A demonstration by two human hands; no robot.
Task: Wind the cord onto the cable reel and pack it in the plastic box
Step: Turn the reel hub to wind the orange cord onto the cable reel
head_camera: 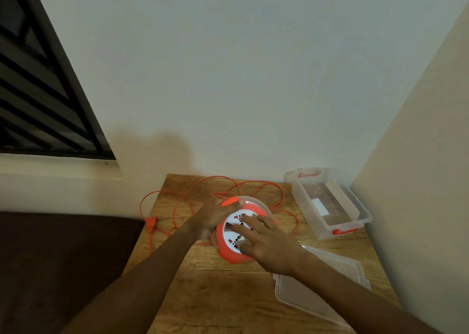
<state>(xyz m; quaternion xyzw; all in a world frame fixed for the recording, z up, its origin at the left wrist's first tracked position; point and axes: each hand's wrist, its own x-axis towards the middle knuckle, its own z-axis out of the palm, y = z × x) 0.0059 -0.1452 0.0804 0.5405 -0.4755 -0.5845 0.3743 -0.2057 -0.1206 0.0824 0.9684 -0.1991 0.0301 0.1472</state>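
Note:
An orange cable reel [229, 253] with a white socket face stands tilted on the wooden table [203, 295]. My left hand [212, 218] grips its left rim, near the orange handle at the top. My right hand [264, 239] lies flat on the socket face with fingers spread. The orange cord [256, 184] lies unwound in loose loops behind and beside the reel, and its plug [151, 223] hangs at the table's left edge. The clear plastic box [355, 201] with orange latches sits open at the back right.
The box's clear lid [317, 290] lies flat at the table's right front, under my right forearm. Walls stand close behind and to the right. A dark surface [50, 257] sits left of the table, under a window with bars.

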